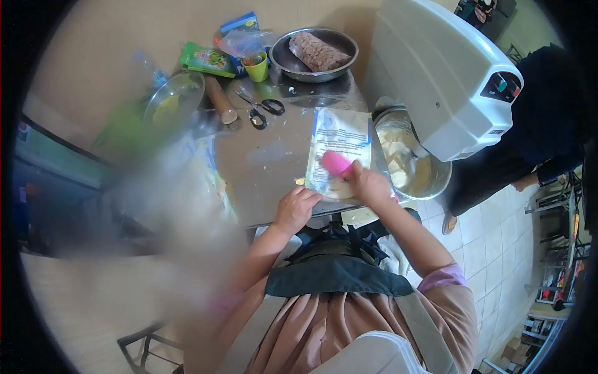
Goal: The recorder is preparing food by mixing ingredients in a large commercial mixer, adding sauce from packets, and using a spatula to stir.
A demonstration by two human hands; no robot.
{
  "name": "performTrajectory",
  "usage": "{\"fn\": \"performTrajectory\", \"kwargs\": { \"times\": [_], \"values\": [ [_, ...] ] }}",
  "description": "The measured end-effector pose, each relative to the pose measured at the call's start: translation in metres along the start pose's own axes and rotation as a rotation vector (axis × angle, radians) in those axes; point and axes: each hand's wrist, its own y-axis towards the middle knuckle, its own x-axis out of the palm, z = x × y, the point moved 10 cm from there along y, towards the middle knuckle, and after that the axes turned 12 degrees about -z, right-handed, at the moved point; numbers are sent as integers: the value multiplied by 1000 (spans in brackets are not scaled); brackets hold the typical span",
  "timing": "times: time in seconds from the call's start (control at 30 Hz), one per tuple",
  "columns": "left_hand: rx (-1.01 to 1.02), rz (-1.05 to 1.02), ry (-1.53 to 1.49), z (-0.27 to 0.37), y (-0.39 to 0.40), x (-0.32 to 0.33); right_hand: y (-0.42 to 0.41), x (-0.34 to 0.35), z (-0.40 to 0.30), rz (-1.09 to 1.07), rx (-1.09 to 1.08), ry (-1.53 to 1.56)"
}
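Note:
My right hand grips a bright pink silicone spatula, its head over the packet. The printed plastic packet lies flat on the metal table, bears writing, and has a smear of pale stuff near its lower end. At the packet's lower left corner, my left hand pinches the edge with curled fingers. Just right of the packet, a metal mixing bowl stands under a white stand mixer. Pale yellow creamy mixture fills part of that bowl, around the mixer's attachment.
Black-handled scissors, a wooden rolling pin and a yellow-green cup are on the metal table. Behind them sits a steel bowl holding a bagged brown mass. A person stands beyond the mixer. A blur covers the left side.

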Motion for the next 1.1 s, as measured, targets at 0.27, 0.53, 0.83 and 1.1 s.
{"fn": "performTrajectory", "kwargs": {
  "times": [0.27,0.53,0.83,1.1],
  "values": [
    [-12,49,1,-3,-1,0,-19,25,-14,-104,-34,45],
    [6,16,-14,-2,1,1,-29,10,10,-25,50,77],
    [-1,-20,22,-1,3,1,-41,12,8,-36,20,108],
    [3,-38,0,-1,4,0,-49,1,57,118,106,81]
  ]
}}
